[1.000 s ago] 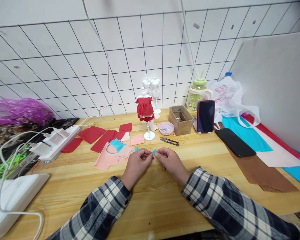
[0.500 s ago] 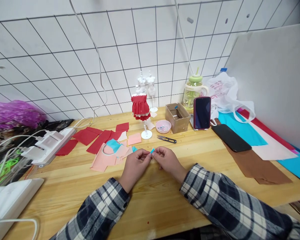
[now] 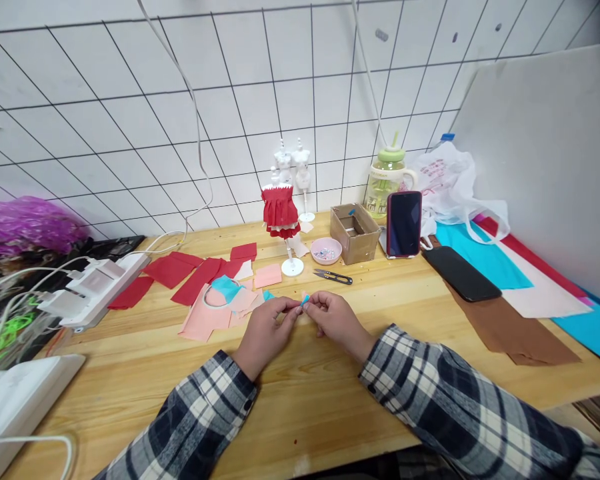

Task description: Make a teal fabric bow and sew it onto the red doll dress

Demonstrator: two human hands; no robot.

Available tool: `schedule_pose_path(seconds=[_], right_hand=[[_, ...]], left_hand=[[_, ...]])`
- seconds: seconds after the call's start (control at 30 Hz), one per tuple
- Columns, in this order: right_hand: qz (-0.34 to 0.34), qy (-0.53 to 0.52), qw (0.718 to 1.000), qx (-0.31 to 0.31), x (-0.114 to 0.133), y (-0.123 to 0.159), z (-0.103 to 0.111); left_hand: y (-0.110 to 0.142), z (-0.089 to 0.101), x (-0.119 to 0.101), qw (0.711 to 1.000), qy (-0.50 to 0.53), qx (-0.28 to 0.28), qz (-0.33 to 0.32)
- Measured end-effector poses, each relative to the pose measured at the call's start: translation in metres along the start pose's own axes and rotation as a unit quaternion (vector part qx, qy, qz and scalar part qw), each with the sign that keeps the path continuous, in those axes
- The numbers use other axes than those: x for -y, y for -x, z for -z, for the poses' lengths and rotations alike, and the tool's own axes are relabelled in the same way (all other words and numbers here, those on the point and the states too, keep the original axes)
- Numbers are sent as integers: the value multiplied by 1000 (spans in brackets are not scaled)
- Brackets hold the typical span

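Observation:
A small piece of blue fabric (image 3: pixel 305 300), with a bit of pink at its top, is pinched between my two hands above the front of the table. My left hand (image 3: pixel 269 333) grips it from the left with thumb and forefinger. From the other side my right hand (image 3: pixel 335 321) pinches it, fingertips almost touching those of the left. Most of the piece is covered by fingers. Beyond the hands lie black thread snips (image 3: pixel 333 276). A white mini dress form (image 3: pixel 293 267) wearing a red pleated garment (image 3: pixel 280 210) stands behind them.
Pink fabric pieces (image 3: pixel 200 320) and red ones (image 3: pixel 197 280) lie to the left, near a power strip (image 3: pixel 115 293). A pink bowl of beads (image 3: pixel 326 251), a cardboard box (image 3: pixel 355 233), a propped phone (image 3: pixel 404 225) and a bottle (image 3: pixel 384 183) stand behind. Brown fabric (image 3: pixel 515 333) lies right.
The hands keep their pinch in nearly the same place. A bit of pink now shows at the top of the blue piece. The view has shifted slightly.

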State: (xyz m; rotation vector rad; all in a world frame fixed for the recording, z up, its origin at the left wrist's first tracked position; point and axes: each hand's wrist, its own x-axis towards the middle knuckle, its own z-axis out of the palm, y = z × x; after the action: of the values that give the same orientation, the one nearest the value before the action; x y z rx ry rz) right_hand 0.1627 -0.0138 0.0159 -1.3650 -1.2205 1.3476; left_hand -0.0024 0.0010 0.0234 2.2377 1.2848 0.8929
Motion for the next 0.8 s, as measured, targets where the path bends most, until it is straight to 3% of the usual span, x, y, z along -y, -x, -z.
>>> schedule_pose_path(seconds=[0.4,0.57,0.8], right_hand=[[28,-67,997,35,-1,-1,4],[-2,-153,987,56,5,5,4],[-16,-169,985,16,6,5,7]], left_hand=[[-5,0,0,982,151,-34,111],[-5,-2,6,979,162,-61,105],[-4,0,5,981,159,-73,87]])
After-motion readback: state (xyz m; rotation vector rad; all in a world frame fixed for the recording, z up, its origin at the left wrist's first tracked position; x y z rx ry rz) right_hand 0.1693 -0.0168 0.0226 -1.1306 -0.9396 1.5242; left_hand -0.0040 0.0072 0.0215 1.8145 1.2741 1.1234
